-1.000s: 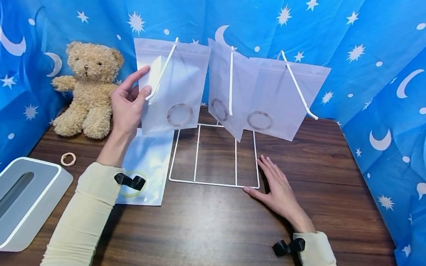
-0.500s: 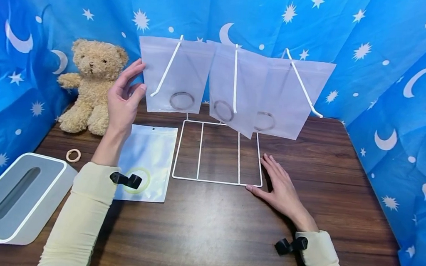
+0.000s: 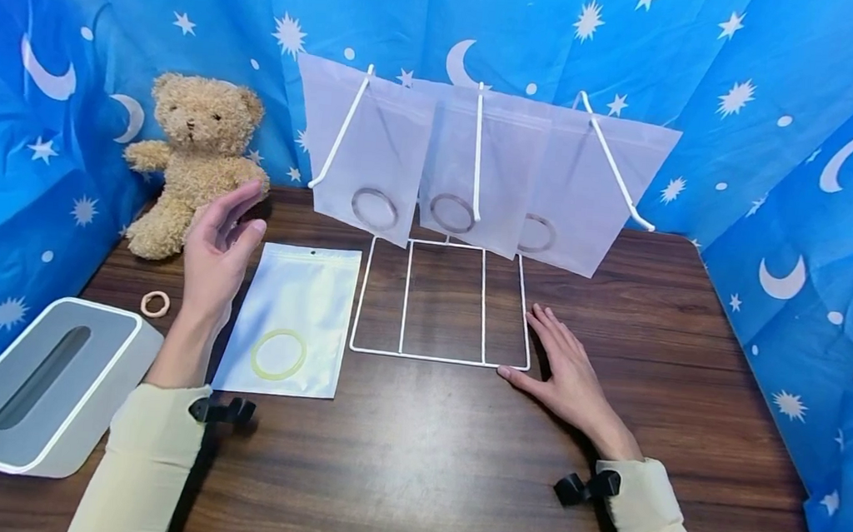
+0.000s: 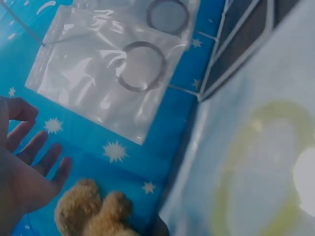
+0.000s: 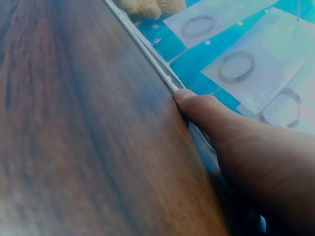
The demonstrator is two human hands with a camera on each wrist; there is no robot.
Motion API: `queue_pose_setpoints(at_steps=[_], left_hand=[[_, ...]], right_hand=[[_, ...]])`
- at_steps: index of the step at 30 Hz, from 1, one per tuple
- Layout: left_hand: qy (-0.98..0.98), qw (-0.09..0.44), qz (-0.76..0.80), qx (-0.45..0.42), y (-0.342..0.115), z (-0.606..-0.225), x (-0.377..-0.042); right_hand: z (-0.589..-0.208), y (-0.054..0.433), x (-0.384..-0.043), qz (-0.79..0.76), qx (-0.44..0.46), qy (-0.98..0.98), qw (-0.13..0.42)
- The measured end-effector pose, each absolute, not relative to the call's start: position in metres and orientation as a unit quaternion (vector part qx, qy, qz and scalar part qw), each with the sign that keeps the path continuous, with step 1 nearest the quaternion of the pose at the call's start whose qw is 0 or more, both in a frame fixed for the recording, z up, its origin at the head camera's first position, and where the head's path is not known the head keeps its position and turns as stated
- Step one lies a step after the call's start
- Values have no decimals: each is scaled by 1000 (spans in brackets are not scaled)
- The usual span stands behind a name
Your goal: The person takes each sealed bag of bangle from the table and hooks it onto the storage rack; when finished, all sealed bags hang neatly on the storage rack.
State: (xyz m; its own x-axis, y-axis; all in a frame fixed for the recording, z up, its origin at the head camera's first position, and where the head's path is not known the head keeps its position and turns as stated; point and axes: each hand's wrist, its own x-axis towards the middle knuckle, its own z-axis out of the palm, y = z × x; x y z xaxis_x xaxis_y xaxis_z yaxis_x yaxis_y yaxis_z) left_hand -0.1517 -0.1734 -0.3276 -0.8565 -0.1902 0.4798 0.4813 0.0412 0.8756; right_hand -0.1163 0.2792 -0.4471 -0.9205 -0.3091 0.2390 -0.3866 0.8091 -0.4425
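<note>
Three translucent pouches, the left one [image 3: 376, 141], the middle one [image 3: 505, 168] and the right one [image 3: 605, 188], hang from the hooks of a white wire rack [image 3: 440, 359]. A brown ring shows low inside each. My left hand [image 3: 216, 262] is in the air left of the pouches, fingers relaxed, holding nothing. Below it a flat pouch [image 3: 324, 325] with a hanging hole lies on the table, a yellow-green ring [image 3: 278, 378] in its lower half. My right hand [image 3: 561, 377] rests at the rack's front right corner, the thumb [image 5: 189, 96] touching the wire.
A teddy bear [image 3: 200, 127] sits at the back left. In front of it lie a small wooden ring [image 3: 155, 304] and a grey-and-white tissue box [image 3: 48, 387]. A blue curtain [image 3: 768, 134] with moons and stars surrounds the wooden table [image 3: 440, 476].
My left hand has let go of the left pouch and moved down and left. That pouch has swung and now hangs from its hook. The right hand keeps its place on the rack.
</note>
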Motion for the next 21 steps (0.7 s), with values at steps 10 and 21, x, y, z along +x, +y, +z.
queue_pose_setpoints(at_steps=[10,21], left_hand=[[-823,161,-544,13,-204,-387,-133],[-917,114,-371,91,-218,-416,-126]], right_hand=[[-443,281,-118,247,179,-949,77],[-447,278,-116,249,182,-948,77]])
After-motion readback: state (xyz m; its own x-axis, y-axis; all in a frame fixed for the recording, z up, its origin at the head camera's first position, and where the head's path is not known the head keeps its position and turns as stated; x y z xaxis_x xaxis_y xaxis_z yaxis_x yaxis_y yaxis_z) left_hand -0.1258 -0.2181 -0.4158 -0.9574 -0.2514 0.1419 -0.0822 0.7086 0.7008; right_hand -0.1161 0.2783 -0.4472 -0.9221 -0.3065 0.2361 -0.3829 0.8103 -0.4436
